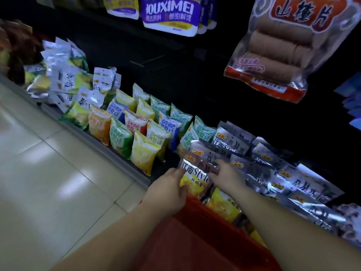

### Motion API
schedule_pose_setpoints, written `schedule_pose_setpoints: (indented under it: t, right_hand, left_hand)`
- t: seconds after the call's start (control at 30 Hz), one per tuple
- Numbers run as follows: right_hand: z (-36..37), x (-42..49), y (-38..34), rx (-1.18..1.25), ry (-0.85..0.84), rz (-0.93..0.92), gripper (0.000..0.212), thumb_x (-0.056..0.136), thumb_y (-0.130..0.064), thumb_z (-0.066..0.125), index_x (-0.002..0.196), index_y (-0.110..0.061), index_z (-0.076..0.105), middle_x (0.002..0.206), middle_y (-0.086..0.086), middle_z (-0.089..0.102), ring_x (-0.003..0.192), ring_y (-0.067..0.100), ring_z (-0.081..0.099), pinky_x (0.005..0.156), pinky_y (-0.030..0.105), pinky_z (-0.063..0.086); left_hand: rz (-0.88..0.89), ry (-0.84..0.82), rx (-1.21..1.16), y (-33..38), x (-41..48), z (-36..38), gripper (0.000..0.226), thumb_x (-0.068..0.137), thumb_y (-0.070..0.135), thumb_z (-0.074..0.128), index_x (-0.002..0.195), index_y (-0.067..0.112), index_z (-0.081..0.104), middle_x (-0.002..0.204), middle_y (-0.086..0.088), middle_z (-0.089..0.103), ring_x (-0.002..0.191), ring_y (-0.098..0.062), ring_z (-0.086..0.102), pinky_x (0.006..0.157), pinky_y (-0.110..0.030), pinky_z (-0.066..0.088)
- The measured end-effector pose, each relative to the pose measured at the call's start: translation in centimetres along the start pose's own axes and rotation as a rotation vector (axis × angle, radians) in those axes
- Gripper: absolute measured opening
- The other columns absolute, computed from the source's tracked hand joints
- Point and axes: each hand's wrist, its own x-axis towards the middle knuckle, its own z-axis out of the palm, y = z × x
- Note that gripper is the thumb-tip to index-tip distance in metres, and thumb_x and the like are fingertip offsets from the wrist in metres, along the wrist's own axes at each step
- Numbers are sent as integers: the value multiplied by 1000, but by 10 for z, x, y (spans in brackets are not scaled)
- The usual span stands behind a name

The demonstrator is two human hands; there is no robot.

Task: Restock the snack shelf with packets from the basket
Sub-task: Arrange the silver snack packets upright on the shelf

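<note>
- A person's two bare forearms reach forward over a red plastic basket (195, 241) toward the bottom snack shelf (117, 153), seen from a head camera looking down.
- Both hands meet on one silver-and-brown snack packet (196, 172) printed with "Style" and Chinese characters.
- The packet is above the far rim of the basket, at the front edge of the shelf, and leans against the row of like packets behind it.
- The left hand (168, 190) pinches the packet's lower left corner, with the thumb on the front face and the fingers curled round the edge.
- The right hand (224, 177) lies on the packet's right side with its fingers fairly straight and spread; it touches the packet but does not clearly grip it.
- More packets lie in the basket just below the hands, among them yellow packets (222, 205).
- To the right, the shelf holds overlapping silver packets (273, 173) of the same brand.
- To the left of them stand small striped bags (140, 130) in green, yellow, blue, red and orange.
- Farther left is a loose heap of white-and-green packets (64, 81).
- Above, purple-and-white bags (170, 14) hang in a row.
- Upper right hangs a clear bag of round brown slices (279, 53) with a red label.
- Pale floor tiles (39, 173) fill the left side.
</note>
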Motion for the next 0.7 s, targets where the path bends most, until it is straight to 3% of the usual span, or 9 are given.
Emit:
schedule_pose_setpoints:
  t: [0.07, 0.13, 0.23, 0.37, 0.43, 0.5, 0.57, 0.63, 0.7]
  right_hand:
    - [8, 12, 3, 25, 9, 33, 21, 96, -38, 67, 110, -21, 68, 96, 3, 71, 83, 22, 65, 73, 40, 58]
    - [9, 14, 4, 160, 35, 14, 18, 98, -33, 64, 86, -19, 64, 84, 5, 67, 75, 21, 62, 73, 42, 58]
    - [-12, -11, -8, 442, 18, -100, 23, 102, -25, 58, 89, -8, 51, 80, 10, 50, 68, 21, 47, 69, 41, 41]
    - [-67, -66, -25, 559, -1, -222, 13, 107, -37, 52, 115, -29, 47, 84, 16, 47, 69, 29, 48, 66, 45, 39]
    - [-94, -90, -25, 609, 58, -300, 21, 106, -39, 51, 118, -21, 52, 79, 13, 46, 65, 20, 46, 63, 40, 39]
    - [-116, -111, -24, 747, 152, -333, 22, 104, -39, 55, 115, -20, 56, 88, 1, 60, 78, 11, 58, 73, 35, 47]
    - [-131, -130, -25, 949, 228, -266, 28, 100, -43, 61, 119, -22, 59, 111, -1, 70, 101, 9, 68, 87, 34, 54]
    - [-138, -152, -26, 1162, 299, -192, 21, 98, -41, 67, 112, -26, 61, 101, 2, 74, 84, 11, 74, 75, 38, 62]
    - [-137, -168, -24, 1284, 362, -156, 35, 88, -50, 76, 116, -35, 60, 103, -2, 74, 93, 17, 74, 85, 53, 61]
  left_hand:
    - [-13, -9, -11, -7, 4, 4, 54, 97, 39, 54, 149, 28, 44, 138, 5, 50, 118, -22, 61, 93, -43, 54]
    - [-18, -12, -15, -8, 7, 4, 54, 97, 38, 54, 150, 27, 44, 137, 5, 50, 118, -23, 60, 94, -43, 54]
    - [-5, 24, -56, 0, 7, -7, 53, 98, 35, 56, 149, 24, 47, 139, 5, 51, 122, -21, 59, 99, -39, 52]
    - [55, 193, -220, 27, -9, -41, 47, 97, 41, 63, 141, 29, 53, 145, 9, 47, 132, -14, 50, 106, -31, 47]
    - [78, 282, -385, 45, -22, -61, 29, 92, 37, 71, 117, 37, 55, 125, 9, 57, 110, -11, 60, 88, -33, 54]
    - [66, 295, -618, 67, -38, -78, 28, 90, 23, 77, 102, 29, 52, 102, 0, 62, 86, -18, 62, 72, -34, 54]
    - [60, 261, -811, 89, -58, -87, 30, 89, 9, 76, 98, 20, 50, 84, -1, 63, 75, -21, 60, 67, -33, 53]
    - [50, 225, -860, 110, -81, -89, 28, 89, 3, 76, 100, 13, 51, 68, 9, 60, 67, -11, 57, 62, -23, 50]
    - [39, 234, -855, 127, -100, -89, 25, 90, 6, 75, 103, 13, 54, 63, 11, 57, 60, -7, 52, 57, -21, 47]
